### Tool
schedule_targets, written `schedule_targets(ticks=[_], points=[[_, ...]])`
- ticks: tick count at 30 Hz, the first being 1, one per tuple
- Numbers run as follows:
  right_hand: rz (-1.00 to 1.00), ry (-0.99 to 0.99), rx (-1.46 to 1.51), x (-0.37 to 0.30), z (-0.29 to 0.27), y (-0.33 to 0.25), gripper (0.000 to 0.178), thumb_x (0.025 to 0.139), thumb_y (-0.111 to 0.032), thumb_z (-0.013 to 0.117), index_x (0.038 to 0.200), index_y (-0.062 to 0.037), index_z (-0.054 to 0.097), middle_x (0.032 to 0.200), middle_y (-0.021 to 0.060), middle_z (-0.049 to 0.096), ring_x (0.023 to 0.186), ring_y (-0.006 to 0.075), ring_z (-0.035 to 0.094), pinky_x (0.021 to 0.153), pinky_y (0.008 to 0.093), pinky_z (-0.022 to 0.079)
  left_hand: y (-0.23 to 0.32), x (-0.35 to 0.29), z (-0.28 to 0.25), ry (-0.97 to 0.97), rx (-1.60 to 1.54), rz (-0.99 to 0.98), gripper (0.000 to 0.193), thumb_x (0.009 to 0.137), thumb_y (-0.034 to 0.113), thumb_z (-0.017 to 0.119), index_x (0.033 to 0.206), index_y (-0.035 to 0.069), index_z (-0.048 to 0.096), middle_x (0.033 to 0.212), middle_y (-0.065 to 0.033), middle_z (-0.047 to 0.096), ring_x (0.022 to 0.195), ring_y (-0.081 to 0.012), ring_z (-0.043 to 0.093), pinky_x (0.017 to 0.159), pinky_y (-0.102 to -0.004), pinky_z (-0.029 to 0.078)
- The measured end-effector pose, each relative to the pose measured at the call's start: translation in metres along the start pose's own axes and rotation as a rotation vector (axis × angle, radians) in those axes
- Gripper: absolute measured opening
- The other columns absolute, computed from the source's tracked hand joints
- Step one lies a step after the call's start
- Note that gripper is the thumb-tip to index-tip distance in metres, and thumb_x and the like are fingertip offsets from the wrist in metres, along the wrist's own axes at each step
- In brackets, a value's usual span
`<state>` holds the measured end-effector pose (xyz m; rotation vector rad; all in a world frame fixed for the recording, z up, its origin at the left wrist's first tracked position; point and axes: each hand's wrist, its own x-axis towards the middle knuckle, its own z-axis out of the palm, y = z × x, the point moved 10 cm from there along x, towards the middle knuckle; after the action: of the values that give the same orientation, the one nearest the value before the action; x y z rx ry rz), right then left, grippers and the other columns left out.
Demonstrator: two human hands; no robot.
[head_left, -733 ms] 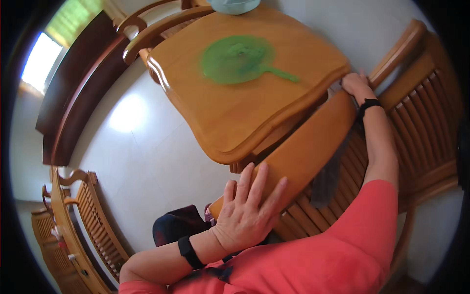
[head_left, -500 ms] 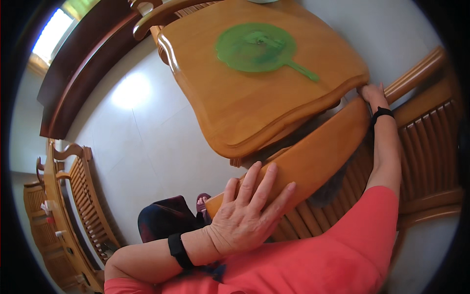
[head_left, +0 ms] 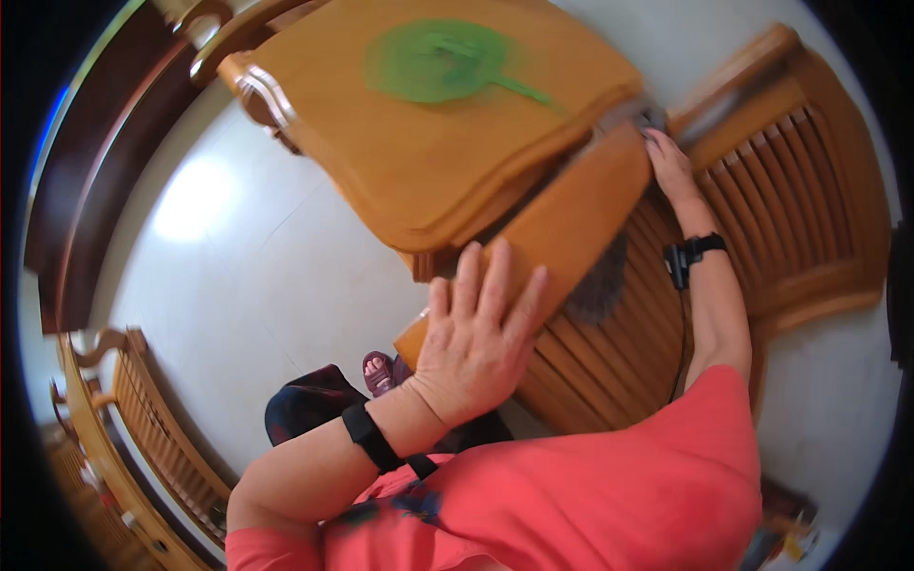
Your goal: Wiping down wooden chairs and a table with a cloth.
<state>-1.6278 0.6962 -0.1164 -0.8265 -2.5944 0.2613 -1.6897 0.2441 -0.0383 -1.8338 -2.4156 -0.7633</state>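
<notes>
An orange-brown wooden panel (head_left: 581, 224) lies slanting along the near edge of a small wooden table (head_left: 333, 105), with a dark gap between them. My left hand (head_left: 481, 333) rests on the panel's near end, open with fingers spread. At its far end is my right hand (head_left: 674, 171), fingers drawn together beside a blurred grey patch (head_left: 628, 116); what they hold, if anything, is unclear. From under the panel shows a grey fuzzy thing (head_left: 600, 281). A translucent green fan (head_left: 443, 62) with a handle lies on the tabletop.
To the right stands a slatted wooden bench (head_left: 781, 190), its slatted seat (head_left: 609, 371) running below the panel. Another slatted wooden seat (head_left: 157, 400) is at the left, and a long dark wooden furniture piece (head_left: 95, 171) at the upper left. A sandalled foot (head_left: 378, 369) is on the pale floor.
The view has shifted, so table, fan and panel appear farther left and higher. My right hand has drawn back slightly from the gap at the table's corner. My left hand stays spread on the panel.
</notes>
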Motion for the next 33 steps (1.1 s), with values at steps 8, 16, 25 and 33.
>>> schedule_targets(ticks=[8, 16, 25, 33], points=[[-0.137, 0.273, 0.318, -0.116, -0.056, -0.15, 0.03, 0.093, -0.013, 0.058, 0.123, -0.0115, 0.061, 0.124, 0.0144, 0.062, 0.116, 0.0356, 0.059, 0.096, 0.0405, 0.049, 0.012, 0.002, 0.004, 0.015, 0.14, 0.049, 0.074, 0.081, 0.03, 0.073, 0.148, 0.015, 0.045, 0.151, -0.0235, 0.036, 0.136, -0.0445, 0.038, 0.105, -0.0555, 0.035], [0.329, -0.375, 0.205, -0.262, 0.002, -0.085, 0.028, 0.082, -0.006, 0.059, 0.106, -0.0098, 0.072, 0.1, 0.0168, 0.072, 0.095, 0.0339, 0.068, 0.084, 0.0416, 0.053, 0.012, -0.005, 0.003, 0.037, 0.178, 0.033, 0.072, 0.084, 0.032, 0.072, 0.149, 0.018, 0.044, 0.151, -0.0201, 0.038, 0.138, -0.0391, 0.039, 0.109, -0.0508, 0.034], [0.301, 0.407, 0.159, -0.22, -0.1, -0.037, 0.025, 0.09, -0.017, 0.062, 0.113, -0.0089, 0.064, 0.109, 0.0182, 0.069, 0.1, 0.0375, 0.066, 0.086, 0.0433, 0.052, 0.01, -0.001, 0.003, 0.034, 0.207, -0.003, 0.073, 0.08, 0.029, 0.075, 0.147, 0.019, 0.048, 0.15, -0.0188, 0.04, 0.136, -0.0381, 0.042, 0.109, -0.0491, 0.035], [-0.248, -0.334, 0.323, -0.196, 0.176, -0.138, 0.025, 0.092, -0.027, 0.06, 0.11, -0.0144, 0.072, 0.108, 0.011, 0.069, 0.103, 0.0342, 0.064, 0.09, 0.045, 0.051, 0.009, 0.003, 0.008, 0.015, 0.212, -0.029, 0.075, 0.077, 0.024, 0.075, 0.146, 0.017, 0.048, 0.15, -0.0189, 0.041, 0.134, -0.0381, 0.045, 0.107, -0.0482, 0.037]])
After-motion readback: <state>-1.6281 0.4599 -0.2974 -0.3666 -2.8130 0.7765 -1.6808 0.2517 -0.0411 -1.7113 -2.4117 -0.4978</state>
